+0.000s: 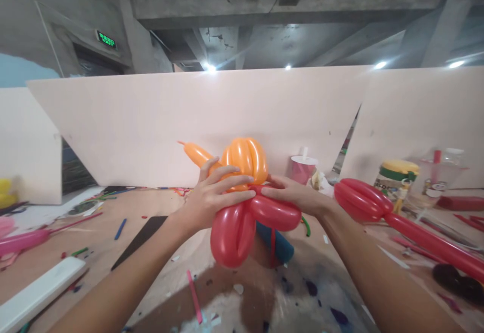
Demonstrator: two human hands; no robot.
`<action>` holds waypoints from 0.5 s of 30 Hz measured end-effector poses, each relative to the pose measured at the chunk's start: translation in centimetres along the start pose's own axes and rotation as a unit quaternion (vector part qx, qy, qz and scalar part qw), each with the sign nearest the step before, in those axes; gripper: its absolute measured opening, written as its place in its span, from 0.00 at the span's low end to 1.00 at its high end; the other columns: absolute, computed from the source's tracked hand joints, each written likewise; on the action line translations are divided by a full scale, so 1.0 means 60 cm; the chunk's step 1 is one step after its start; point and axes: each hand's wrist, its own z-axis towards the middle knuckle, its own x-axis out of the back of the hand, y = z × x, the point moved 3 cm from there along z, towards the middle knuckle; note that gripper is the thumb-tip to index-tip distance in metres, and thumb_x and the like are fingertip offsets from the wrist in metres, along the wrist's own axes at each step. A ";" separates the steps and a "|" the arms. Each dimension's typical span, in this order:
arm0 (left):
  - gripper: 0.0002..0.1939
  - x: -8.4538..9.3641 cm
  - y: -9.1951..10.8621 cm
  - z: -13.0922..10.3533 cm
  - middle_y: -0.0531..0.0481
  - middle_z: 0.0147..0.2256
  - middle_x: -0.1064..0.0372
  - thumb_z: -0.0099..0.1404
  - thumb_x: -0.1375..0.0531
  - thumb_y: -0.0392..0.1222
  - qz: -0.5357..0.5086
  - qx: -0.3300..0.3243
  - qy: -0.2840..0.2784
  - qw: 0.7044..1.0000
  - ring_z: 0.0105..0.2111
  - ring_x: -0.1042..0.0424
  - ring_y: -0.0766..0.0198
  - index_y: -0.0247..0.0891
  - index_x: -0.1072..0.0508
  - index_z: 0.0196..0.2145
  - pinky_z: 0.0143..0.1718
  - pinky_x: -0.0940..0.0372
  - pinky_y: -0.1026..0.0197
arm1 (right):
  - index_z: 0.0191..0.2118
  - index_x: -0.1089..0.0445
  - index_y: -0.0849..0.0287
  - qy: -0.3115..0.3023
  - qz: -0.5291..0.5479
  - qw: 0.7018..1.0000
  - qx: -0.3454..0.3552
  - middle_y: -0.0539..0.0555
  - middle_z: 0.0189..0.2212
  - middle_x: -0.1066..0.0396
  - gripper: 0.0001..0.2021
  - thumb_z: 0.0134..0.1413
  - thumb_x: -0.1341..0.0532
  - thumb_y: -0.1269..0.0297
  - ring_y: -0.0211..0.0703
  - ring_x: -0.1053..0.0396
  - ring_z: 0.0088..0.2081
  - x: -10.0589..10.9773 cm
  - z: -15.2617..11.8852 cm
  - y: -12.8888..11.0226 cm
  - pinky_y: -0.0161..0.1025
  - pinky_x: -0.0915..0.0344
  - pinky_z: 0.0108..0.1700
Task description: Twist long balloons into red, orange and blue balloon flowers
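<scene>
Orange twisted balloon (pixel 247 154) lobes sit on top of red twisted balloon (pixel 232 237) loops, all held together above the table. From the left, my left hand (pixel 209 192) lies over the joint between the two colours, its fingers wrapped across the orange part. A tapered orange end sticks out past that hand to the upper left. My right hand (pixel 291 192) grips the red part near the same joint, with a red lobe below its fingers. Behind and below the loops is a dark blue cylinder (pixel 282 245), partly hidden.
At right lies another red balloon (pixel 363 199) with a long tail, near a jar with a yellow lid (pixel 397 172). A pink cup (pixel 302 167) stands before the pale board (pixel 189 121). At left are a white bar-shaped object (pixel 41 290) and a pink balloon (pixel 26 242). Scraps litter the table.
</scene>
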 end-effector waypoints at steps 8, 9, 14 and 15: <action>0.12 -0.019 -0.001 -0.006 0.50 0.48 0.29 0.61 0.41 0.35 -0.034 0.023 0.046 0.998 0.50 0.36 0.58 0.46 0.29 0.43 0.56 0.48 0.44 | 0.55 0.38 0.60 -0.060 0.213 0.975 0.003 0.59 0.48 0.32 0.24 0.54 0.38 0.61 0.41 0.29 0.42 -0.013 0.011 0.044 0.38 0.34 0.46; 0.12 -0.019 -0.002 -0.006 0.49 0.47 0.29 0.61 0.41 0.35 -0.027 0.032 0.062 0.997 0.49 0.35 0.58 0.46 0.29 0.42 0.54 0.45 0.45 | 0.56 0.39 0.59 -0.058 0.235 0.970 0.013 0.58 0.49 0.32 0.24 0.53 0.38 0.61 0.40 0.29 0.42 -0.014 0.013 0.045 0.38 0.34 0.45; 0.13 -0.028 -0.004 -0.010 0.43 0.44 0.33 0.57 0.38 0.40 0.008 0.064 0.073 0.995 0.45 0.34 0.55 0.44 0.28 0.42 0.48 0.39 0.45 | 0.56 0.38 0.54 -0.020 0.299 0.953 0.043 0.55 0.50 0.32 0.24 0.52 0.38 0.67 0.39 0.28 0.40 -0.012 0.016 0.048 0.36 0.32 0.42; 0.15 -0.030 -0.005 -0.011 0.42 0.44 0.34 0.57 0.38 0.41 0.012 0.061 0.057 0.996 0.45 0.34 0.54 0.44 0.28 0.43 0.48 0.40 0.43 | 0.56 0.38 0.53 -0.007 0.310 0.950 0.043 0.55 0.49 0.31 0.24 0.52 0.38 0.69 0.39 0.28 0.39 -0.011 0.015 0.050 0.36 0.32 0.41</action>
